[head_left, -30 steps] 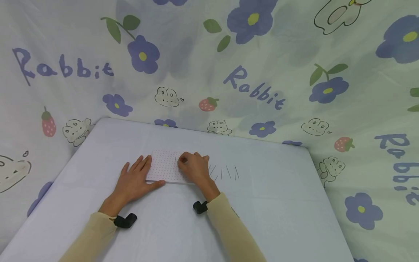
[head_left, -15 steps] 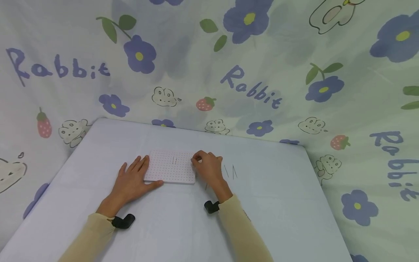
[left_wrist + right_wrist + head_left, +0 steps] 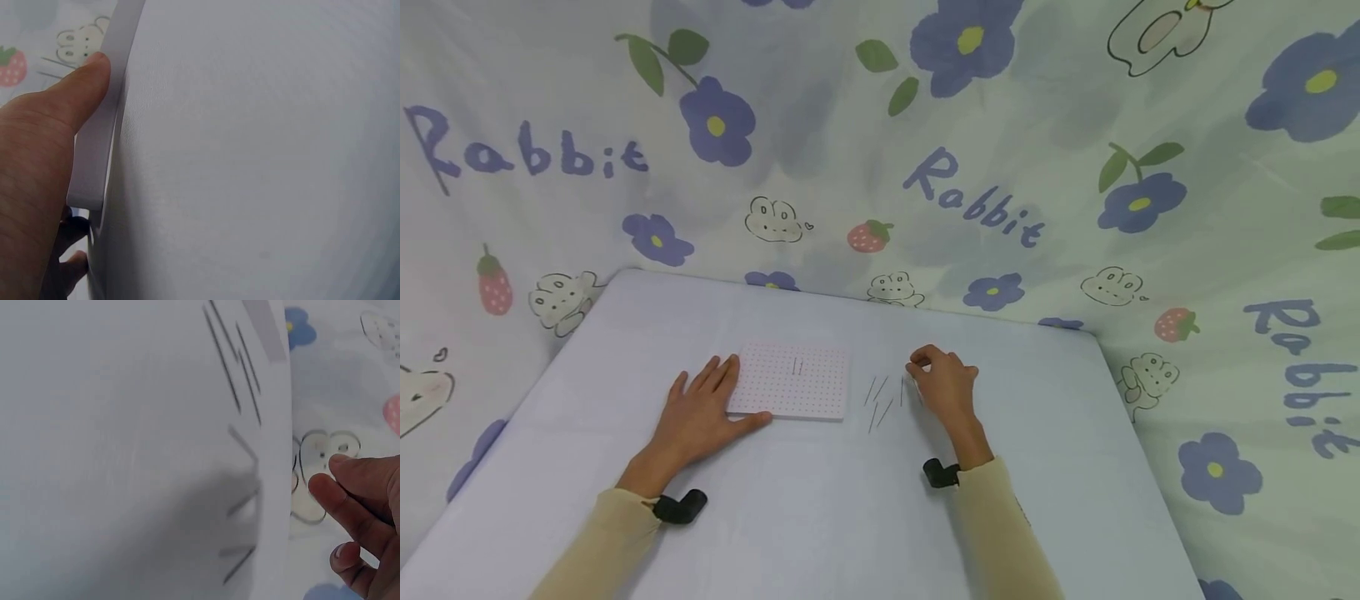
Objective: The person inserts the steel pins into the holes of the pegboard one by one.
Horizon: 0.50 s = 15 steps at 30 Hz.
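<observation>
A white board [image 3: 790,396] with a grid of small dark dots lies flat on the table. Two thin dark rods [image 3: 797,367] stand up from its back part, and in the left wrist view these rods [image 3: 56,63] stick out past the board's edge. My left hand [image 3: 696,412] rests against the board, fingers along its left side, thumb on its front edge [image 3: 103,125]. To the board's right, several loose rods [image 3: 885,412] lie on the table. My right hand [image 3: 943,383] hovers over the rightmost ones, partly covering them. Thumb and forefinger [image 3: 328,487] show a small gap, nothing between them.
The white table [image 3: 820,517] ends at the back against a curtain [image 3: 850,125] printed with flowers, rabbits and strawberries. Black wrist cameras [image 3: 681,506] sit at both sleeves.
My right hand has moved right, off the board and over the loose rods, uncovering the board's right half and several rods. The left hand has stayed at the board.
</observation>
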Motion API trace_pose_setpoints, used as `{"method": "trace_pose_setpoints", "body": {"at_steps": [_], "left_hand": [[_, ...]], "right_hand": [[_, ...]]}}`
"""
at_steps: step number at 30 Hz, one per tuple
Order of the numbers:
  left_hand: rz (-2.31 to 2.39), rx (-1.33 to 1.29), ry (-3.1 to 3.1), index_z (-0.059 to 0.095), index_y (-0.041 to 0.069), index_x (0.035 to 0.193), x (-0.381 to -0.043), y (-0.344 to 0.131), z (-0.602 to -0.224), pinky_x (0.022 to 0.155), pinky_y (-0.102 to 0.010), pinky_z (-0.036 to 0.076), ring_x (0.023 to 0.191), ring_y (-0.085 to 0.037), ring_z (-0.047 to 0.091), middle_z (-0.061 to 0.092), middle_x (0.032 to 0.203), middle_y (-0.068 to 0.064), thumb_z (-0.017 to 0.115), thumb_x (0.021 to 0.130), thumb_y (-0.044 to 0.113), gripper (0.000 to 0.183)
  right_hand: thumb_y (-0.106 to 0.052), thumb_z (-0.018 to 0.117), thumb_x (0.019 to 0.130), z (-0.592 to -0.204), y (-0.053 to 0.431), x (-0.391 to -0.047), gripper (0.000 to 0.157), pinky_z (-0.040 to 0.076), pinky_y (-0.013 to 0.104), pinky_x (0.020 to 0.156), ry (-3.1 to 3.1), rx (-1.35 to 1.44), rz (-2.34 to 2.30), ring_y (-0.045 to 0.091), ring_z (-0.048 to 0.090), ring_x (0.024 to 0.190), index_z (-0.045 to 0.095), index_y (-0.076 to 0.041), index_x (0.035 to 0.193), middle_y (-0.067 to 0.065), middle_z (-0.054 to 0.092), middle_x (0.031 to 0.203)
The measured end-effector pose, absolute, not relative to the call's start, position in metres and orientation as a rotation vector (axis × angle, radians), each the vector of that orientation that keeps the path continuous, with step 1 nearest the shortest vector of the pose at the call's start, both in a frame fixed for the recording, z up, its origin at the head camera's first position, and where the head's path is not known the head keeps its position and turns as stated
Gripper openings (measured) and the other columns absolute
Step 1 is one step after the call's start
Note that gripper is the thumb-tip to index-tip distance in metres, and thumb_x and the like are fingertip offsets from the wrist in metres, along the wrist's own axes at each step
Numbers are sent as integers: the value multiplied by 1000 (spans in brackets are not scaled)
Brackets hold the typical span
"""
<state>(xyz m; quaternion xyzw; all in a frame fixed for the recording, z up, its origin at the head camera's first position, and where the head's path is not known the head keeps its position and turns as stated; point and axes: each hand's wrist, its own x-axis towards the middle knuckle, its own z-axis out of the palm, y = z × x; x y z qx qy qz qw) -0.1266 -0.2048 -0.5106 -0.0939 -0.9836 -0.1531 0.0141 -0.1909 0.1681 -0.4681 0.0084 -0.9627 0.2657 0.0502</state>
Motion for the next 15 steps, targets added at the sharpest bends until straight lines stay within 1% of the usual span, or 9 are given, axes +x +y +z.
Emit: {"method": "trace_pose_setpoints", "body": {"at_steps": [7,15], "left_hand": [[-473,-295,-3075,23,-6,156,-128,-206,-512,115,-71,8,150,-45,21,29,161,-25,53,82,82,119],[-468,-295,-3074,23,-6,156,-127,-206,-512,115,-71,8,149,-45,21,29,161,-25,53,83,82,119]], "right_hand": [[-28,70,95,-477,203,-185,17,33,51,83,-2968,-124,777,25,62,94,74,-16,107,-2,74,98],[-27,71,93,-487,217,-180,14,34,52,82,-3027,-191,774,23,66,89,75,-17,102,-1,75,95]]}}
